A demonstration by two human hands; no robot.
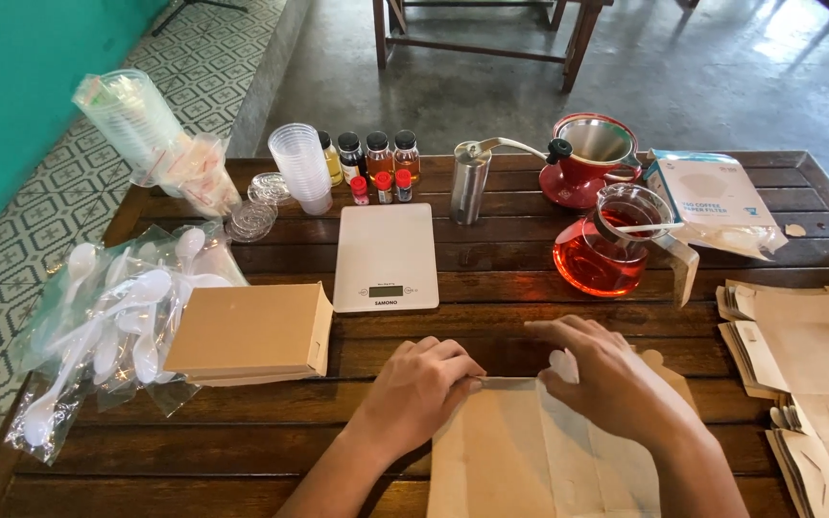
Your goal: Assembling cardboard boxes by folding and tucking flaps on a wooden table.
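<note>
Head view showed the left hand (421,384) and right hand (606,379) pressing fingertips together on the folded top edge of a brown paper bag (530,451), flat on the counter (491,297). It looked light, thin, easily creased; best held along that fold.

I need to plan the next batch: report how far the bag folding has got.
Done: a stack of folded brown paper bags lies left of the hands. In hand: left hand and right hand press the top fold of one brown bag. Left: unfolded bags piled at the right edge.
</note>
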